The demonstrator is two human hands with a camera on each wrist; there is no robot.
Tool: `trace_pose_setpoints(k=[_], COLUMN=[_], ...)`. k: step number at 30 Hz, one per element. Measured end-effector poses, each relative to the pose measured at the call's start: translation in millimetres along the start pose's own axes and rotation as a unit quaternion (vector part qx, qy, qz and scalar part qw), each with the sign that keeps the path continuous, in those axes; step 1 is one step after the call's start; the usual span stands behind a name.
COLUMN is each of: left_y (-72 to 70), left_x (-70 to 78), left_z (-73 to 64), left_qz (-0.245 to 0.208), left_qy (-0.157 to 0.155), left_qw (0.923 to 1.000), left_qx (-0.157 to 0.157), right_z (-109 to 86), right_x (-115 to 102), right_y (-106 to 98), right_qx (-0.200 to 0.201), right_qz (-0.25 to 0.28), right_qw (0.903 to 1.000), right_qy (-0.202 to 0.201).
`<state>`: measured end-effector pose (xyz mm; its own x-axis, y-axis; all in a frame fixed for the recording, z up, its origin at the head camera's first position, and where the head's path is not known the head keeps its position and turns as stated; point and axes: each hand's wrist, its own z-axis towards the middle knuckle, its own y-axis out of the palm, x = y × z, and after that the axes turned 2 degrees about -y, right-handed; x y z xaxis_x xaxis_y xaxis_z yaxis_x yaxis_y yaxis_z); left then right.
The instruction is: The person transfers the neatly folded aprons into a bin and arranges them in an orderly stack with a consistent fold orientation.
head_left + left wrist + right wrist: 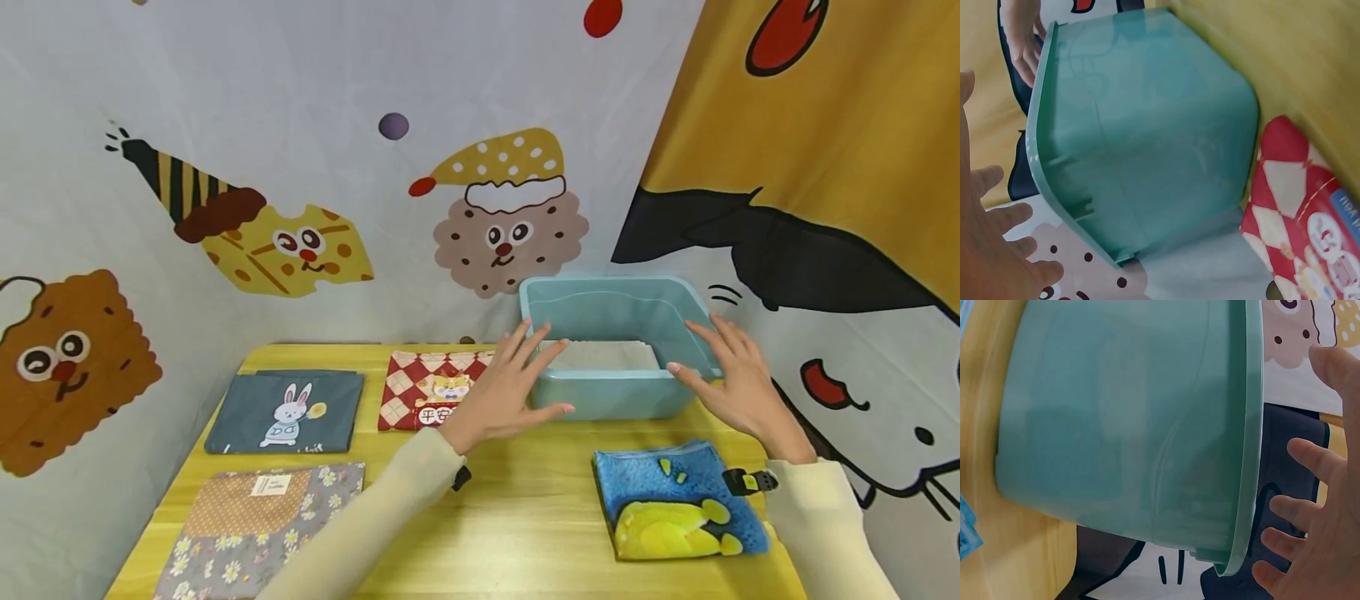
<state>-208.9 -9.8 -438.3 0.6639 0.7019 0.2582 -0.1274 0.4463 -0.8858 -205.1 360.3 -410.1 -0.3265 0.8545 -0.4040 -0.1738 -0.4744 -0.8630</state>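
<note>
Pale-blue rectangular plastic bin (607, 396): on the yellow wooden worktop (517, 517), folded whitish cloth (600, 356) inside.
Left hand (506, 390): I see fingers spread, near one end.
Right hand (735, 379): fingers spread, near the other.

Yellow wood-grain worktop (487, 517) bearing a plastic bin (615, 397) and four folded cloths.
The light-blue bin stands upright at the far right; just beside it on the left lies a red-and-cream diamond-patterned cloth (405, 385), partly hidden. Farther left, a dark blue-grey rabbit cloth (293, 415) lies flat, with a grey daisy-print cloth (262, 525), tan-patched and white-labelled, nearer the front edge and running out of view. A blue-and-yellow cloth (667, 500) lies in front of the bin, apart from it, toward the right edge.
</note>
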Motion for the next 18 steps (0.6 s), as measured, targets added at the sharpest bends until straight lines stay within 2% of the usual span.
trace_pose_setpoints(k=[5, 18], left_y=[7.3, 30.5], left_x=[7.7, 27.2], left_z=[-11.7, -38.4], left_qz=[0.012, -0.01], left_qy=[0.013, 0.026], left_qw=[0.9998, 0.9995], left_qx=[0.003, 0.016], right_z=[-10.7, -44.1], right_x=[-2, -8], right_y=[3, 12], right_qx=[0.013, 0.042], right_qz=[-0.009, -0.009], right_qw=[0.9999, 0.9991], right_qy=[-0.006, 0.005])
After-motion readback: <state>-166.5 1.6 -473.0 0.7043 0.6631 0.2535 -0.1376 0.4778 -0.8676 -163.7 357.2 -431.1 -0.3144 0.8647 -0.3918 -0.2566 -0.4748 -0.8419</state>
